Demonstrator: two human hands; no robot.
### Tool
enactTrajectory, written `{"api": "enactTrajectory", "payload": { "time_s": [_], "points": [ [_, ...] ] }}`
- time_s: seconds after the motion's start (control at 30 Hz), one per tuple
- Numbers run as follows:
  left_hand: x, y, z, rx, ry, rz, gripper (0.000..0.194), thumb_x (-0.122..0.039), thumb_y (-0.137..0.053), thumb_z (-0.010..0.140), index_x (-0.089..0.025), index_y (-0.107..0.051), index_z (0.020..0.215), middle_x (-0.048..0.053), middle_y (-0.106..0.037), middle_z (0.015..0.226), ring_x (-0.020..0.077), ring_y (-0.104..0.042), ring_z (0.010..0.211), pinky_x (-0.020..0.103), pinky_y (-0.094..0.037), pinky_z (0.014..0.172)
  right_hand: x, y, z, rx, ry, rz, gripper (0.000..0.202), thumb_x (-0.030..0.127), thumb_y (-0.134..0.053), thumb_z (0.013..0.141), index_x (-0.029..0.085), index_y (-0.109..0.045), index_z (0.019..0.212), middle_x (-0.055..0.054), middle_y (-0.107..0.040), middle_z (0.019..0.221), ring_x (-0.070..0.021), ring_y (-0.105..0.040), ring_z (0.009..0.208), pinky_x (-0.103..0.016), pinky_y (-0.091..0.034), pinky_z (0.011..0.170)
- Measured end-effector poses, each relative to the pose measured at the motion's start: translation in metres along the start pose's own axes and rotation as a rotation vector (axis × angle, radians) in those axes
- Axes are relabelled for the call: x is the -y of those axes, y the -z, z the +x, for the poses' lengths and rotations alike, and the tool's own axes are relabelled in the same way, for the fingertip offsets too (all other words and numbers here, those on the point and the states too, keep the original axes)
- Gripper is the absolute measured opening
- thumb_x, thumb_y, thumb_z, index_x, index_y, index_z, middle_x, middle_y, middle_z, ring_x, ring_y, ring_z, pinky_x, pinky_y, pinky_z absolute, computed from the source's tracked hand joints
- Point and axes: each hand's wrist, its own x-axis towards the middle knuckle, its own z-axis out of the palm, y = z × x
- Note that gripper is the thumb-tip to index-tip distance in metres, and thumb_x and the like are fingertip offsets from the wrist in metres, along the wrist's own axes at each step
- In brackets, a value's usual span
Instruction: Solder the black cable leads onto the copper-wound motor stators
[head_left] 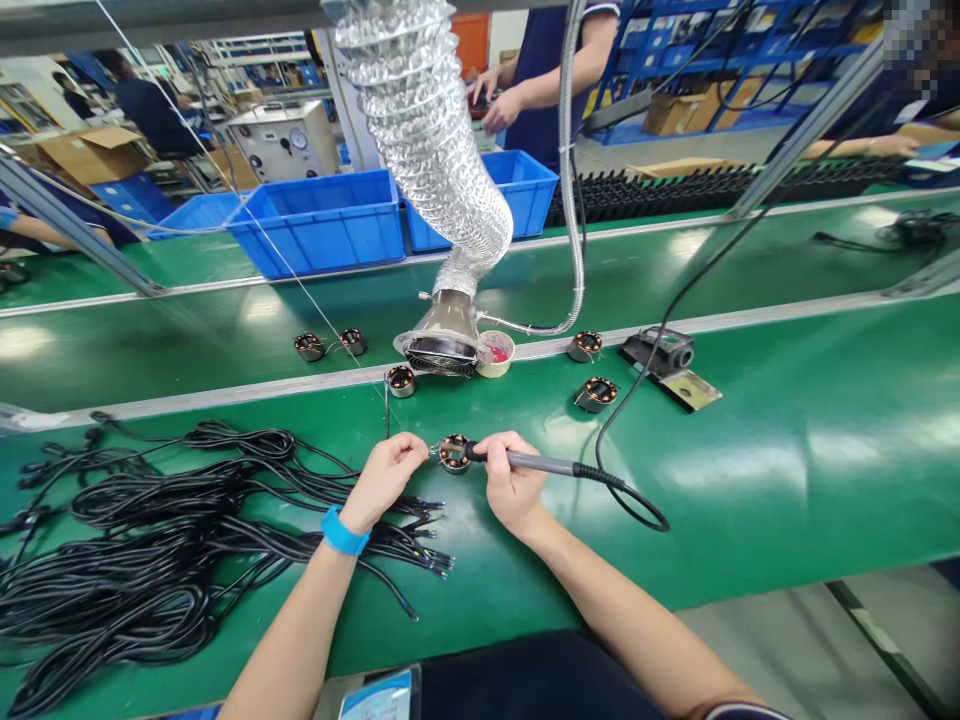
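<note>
A motor stator point(454, 454), a dark ring with copper windings, lies on the green bench between my hands. My right hand point(512, 478) is closed around the grey handle of a soldering iron point(546, 463), whose tip end reaches over the stator's right side. At the stator's left edge, my left hand point(394, 470) pinches thin wire ends point(433, 451); whether they belong to the stator or a cable cannot be made out. A thin strand point(300, 280) runs down from above toward my left hand. Another stator point(400, 381) sits just beyond, with a black cable rising beside it.
Bundled black cables point(172, 520) cover the left bench, stripped ends toward my left forearm. A fume extraction hood point(442, 330) on a foil duct hangs ahead. Nearby are a tape roll point(496, 354), more stators point(596, 394) and an iron holder point(667, 355). Blue bins point(322, 220) and co-workers are beyond.
</note>
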Motion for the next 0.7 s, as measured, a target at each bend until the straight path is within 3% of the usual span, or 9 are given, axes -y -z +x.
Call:
{"api": "enactTrajectory", "payload": {
  "time_s": [0.3,0.43,0.5,0.6,0.7],
  "points": [
    [0.004,0.0,0.001,-0.003,-0.013,0.006,0.026,-0.04,-0.058,0.084,-0.015,-0.056,0.076,-0.005,-0.044,0.06,0.0081,-0.032,0.052,0.021,-0.024,0.049,-0.001,0.001,0.001,-0.022,0.056,0.025,0.023,0.019,-0.047,0.091,0.018,-0.064,0.074,-0.001,-0.065,0.066,-0.0141,-0.064,0.061,-0.026,-0.051,0.061],
    [0.004,0.0,0.002,-0.02,-0.057,0.067,0.025,-0.039,-0.057,0.085,-0.015,-0.058,0.077,-0.002,-0.052,0.066,0.01,-0.043,0.056,0.022,-0.033,0.053,-0.001,0.001,0.0,-0.025,0.044,-0.003,0.025,0.021,-0.047,0.091,0.018,-0.064,0.074,-0.001,-0.066,0.066,-0.0147,-0.064,0.061,-0.027,-0.051,0.06],
    [-0.001,0.0,0.0,-0.048,-0.147,0.149,0.024,-0.036,-0.056,0.087,-0.016,-0.061,0.077,0.001,-0.058,0.074,0.0128,-0.051,0.064,0.024,-0.04,0.06,0.002,0.002,0.001,-0.018,0.024,-0.021,0.026,0.023,-0.045,0.092,0.018,-0.064,0.074,-0.001,-0.065,0.065,-0.0152,-0.065,0.061,-0.027,-0.051,0.059],
    [-0.011,0.009,-0.006,-0.188,-0.374,0.282,0.017,-0.032,-0.058,0.087,-0.017,-0.066,0.085,0.007,-0.063,0.098,0.0191,-0.06,0.093,0.03,-0.046,0.084,0.012,0.01,0.003,-0.002,0.012,-0.07,0.026,0.022,-0.045,0.093,0.018,-0.066,0.08,-0.002,-0.066,0.068,-0.0155,-0.065,0.062,-0.027,-0.051,0.058],
    [-0.016,0.037,-0.005,-0.477,-0.499,0.306,0.017,-0.032,-0.059,0.088,-0.019,-0.066,0.096,0.009,-0.062,0.114,0.0219,-0.056,0.113,0.034,-0.042,0.1,0.017,0.031,0.003,0.013,0.114,-0.135,0.019,0.016,-0.048,0.092,0.019,-0.067,0.09,-0.002,-0.067,0.073,-0.0139,-0.064,0.062,-0.026,-0.051,0.058]
  ]
}}
